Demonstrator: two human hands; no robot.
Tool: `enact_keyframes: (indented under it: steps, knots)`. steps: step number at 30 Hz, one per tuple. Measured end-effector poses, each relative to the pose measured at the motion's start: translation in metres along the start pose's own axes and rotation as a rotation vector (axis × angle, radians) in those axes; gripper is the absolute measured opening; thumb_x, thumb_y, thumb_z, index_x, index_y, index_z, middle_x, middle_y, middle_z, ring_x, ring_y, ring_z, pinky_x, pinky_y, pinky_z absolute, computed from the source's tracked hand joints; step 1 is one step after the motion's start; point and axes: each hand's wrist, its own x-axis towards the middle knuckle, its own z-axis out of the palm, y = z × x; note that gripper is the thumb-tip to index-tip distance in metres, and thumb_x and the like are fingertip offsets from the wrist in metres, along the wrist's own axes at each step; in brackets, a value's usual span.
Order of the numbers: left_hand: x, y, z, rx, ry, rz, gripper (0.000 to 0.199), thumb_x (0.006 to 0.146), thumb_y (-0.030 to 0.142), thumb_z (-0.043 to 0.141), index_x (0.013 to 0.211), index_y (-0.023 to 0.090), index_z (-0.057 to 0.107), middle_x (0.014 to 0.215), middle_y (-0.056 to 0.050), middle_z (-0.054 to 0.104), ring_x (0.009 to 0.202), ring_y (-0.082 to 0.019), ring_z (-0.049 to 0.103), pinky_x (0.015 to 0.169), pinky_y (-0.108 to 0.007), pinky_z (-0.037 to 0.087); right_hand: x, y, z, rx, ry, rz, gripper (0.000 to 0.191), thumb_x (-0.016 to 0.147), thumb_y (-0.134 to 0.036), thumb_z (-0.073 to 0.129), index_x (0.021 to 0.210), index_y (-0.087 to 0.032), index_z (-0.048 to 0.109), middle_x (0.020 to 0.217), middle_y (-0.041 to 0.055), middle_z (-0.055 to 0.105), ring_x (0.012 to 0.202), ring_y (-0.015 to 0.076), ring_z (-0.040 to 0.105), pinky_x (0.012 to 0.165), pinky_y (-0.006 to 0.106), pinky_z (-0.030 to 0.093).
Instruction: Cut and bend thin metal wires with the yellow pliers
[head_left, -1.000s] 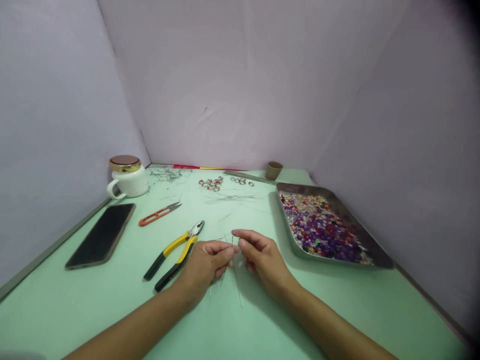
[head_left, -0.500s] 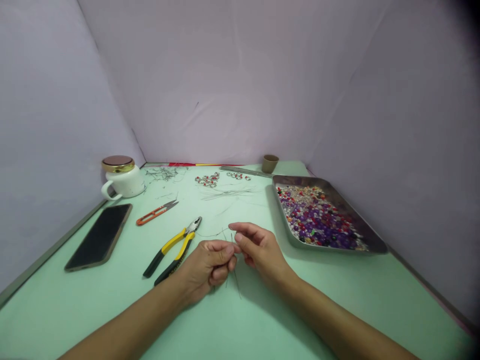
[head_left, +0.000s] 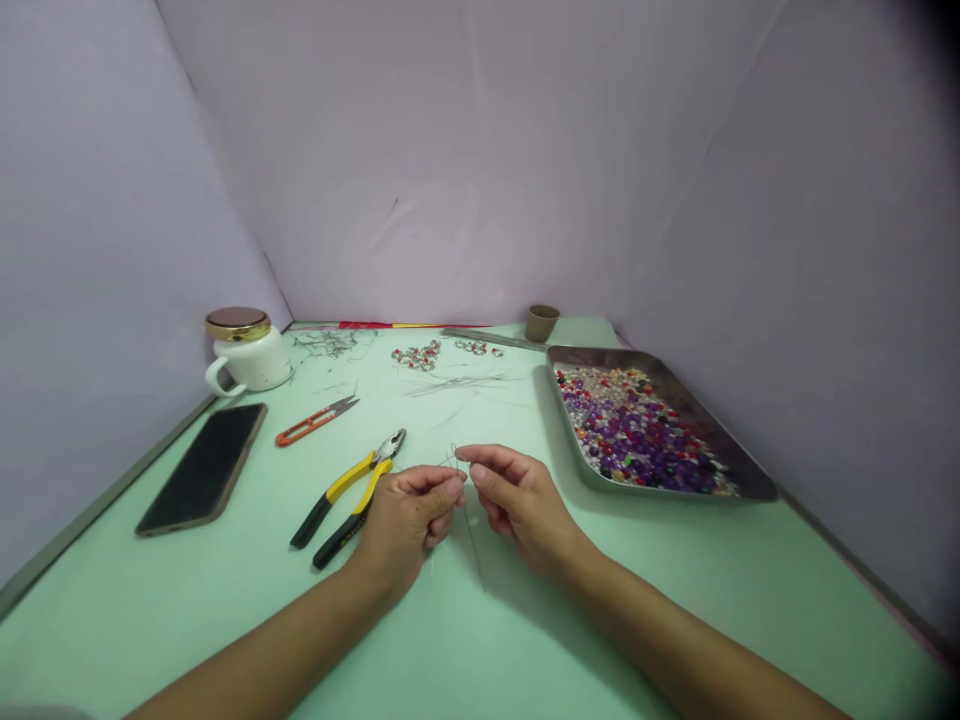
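Thin wire (head_left: 454, 455) rises in a small bent loop between my two hands, and its loose ends hang below the fingers. My left hand (head_left: 412, 515) is closed, with thumb and forefinger pinching the wire. Close against it, my right hand (head_left: 521, 495) has its forefinger and thumb at the wire's bent part, the other fingers curled. Just beyond the left hand lie combination pliers (head_left: 352, 495) with yellow and black handles, jaws pointing away. Whether a bead sits on the wire between the fingertips is too small to tell.
A metal tray (head_left: 664, 492) of mixed beads stands at right. Orange thread snips (head_left: 315, 420), a phone (head_left: 202, 470) and a lidded white mug (head_left: 251, 362) are at left. Farther back lie red-and-clear beaded pieces (head_left: 416, 355), wire lengths (head_left: 461, 383), wire scraps (head_left: 330, 344) and a small brown cup (head_left: 541, 323).
The wire's far end, stretched toward the pliers before, now stands up in a bent loop between the fingertips. My left hand has shifted slightly up and left; the right has barely moved.
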Motion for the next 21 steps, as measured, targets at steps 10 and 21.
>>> enact_keyframes:
  steps: [10, 21]
  knots:
    - [-0.011, 0.012, 0.006, 0.37, 0.215, 0.151, 0.01, 0.061, 0.025, 0.064, 0.059, 0.015, 0.065, 0.035, 0.006, 0.044, 0.034, -0.006, 0.034, 0.036, -0.02, 0.026, -0.002, -0.003, 0.003, -0.06, 0.049, -0.046, 0.029, 0.068, -0.032, 0.06, 0.091, -0.014, 0.062, 0.042, -0.0086, 0.037, 0.035, 0.0041, 0.029, 0.033, 0.018, 0.024]
    - [-0.014, 0.023, 0.009, 0.389, 0.223, 0.158, 0.015, 0.065, 0.028, 0.061, 0.058, 0.015, 0.062, 0.036, 0.005, 0.046, 0.034, -0.006, 0.037, 0.035, -0.018, 0.026, -0.003, -0.004, 0.005, -0.065, 0.068, -0.051, 0.027, 0.068, -0.029, 0.06, 0.09, -0.014, 0.063, 0.043, -0.0077, 0.04, 0.036, 0.0044, 0.032, 0.035, 0.018, 0.027]
